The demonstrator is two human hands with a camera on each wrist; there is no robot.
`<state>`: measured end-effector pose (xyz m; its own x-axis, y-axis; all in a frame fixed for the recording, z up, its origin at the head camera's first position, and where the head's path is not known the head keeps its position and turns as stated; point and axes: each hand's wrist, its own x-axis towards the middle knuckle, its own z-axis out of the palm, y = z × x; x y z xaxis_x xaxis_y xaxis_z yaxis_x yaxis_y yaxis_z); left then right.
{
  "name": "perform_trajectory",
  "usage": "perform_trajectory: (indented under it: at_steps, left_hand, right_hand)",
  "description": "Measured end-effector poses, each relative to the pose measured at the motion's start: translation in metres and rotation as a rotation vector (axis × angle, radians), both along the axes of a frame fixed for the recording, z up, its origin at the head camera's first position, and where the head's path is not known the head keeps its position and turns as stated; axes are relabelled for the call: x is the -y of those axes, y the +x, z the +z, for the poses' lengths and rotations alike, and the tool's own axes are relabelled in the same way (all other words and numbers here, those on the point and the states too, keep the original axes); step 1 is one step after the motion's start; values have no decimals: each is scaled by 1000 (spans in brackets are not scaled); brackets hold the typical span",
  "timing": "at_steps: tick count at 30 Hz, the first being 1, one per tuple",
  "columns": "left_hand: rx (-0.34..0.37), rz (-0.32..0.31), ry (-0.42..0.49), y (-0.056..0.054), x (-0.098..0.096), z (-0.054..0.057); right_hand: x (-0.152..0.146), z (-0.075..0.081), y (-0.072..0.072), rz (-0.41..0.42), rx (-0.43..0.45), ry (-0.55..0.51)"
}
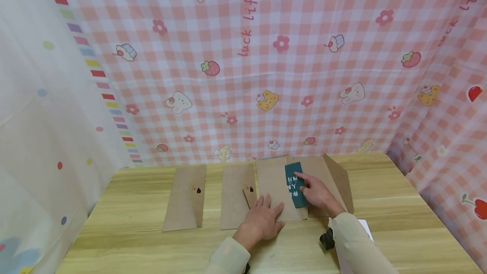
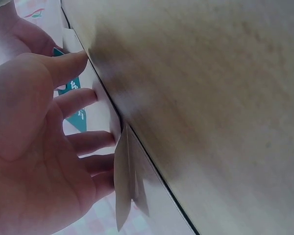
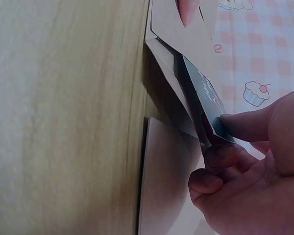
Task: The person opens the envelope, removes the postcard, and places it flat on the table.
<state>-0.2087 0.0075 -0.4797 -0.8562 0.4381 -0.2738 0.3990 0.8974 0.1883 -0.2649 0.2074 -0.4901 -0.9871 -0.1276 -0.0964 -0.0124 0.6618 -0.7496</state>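
Note:
My left hand (image 1: pixel 262 220) rests with spread fingers on the lower left part of a brown paper envelope (image 1: pixel 271 181), the third from the left. A dark green card (image 1: pixel 299 201) with white characters lies at that envelope's right side, its left part within the opening. My right hand (image 1: pixel 318 191) pinches the card's outer edge, thumb on the printed face (image 3: pixel 208 98) and fingers beneath, beside the envelope's raised flap (image 3: pixel 169 68). In the left wrist view, part of the card (image 2: pixel 77 117) shows behind my left fingers.
Two more brown envelopes, the far left one (image 1: pixel 179 202) and its neighbour (image 1: pixel 233 202), lie to the left. Another envelope (image 1: pixel 313 166) with its flap (image 1: pixel 340 176) folded out is under my right hand. White paper (image 1: pixel 366 228) shows beside the right sleeve. A patterned cloth (image 1: pixel 247 83) hangs behind the table.

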Motion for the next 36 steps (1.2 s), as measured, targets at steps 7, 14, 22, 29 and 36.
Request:
perform_trajectory:
  at_steps: [7,14,22,29,36]
  left_hand:
    - [6,7,0,0,0,0]
    - [7,13,0,1,0,0]
    - [-4,4,1,1,0,0]
    - [-13,3,-14,1,-1,-2]
    - [-12,7,-16,2,0,-3]
  right_hand:
    - [-1,1,0,-9,-4,6]
    - [-5,0,0,4,-32,22]
    - [-9,3,0,8,-42,39]
    - [-11,5,2,3,-36,40]
    - [-13,6,1,-7,-38,48]
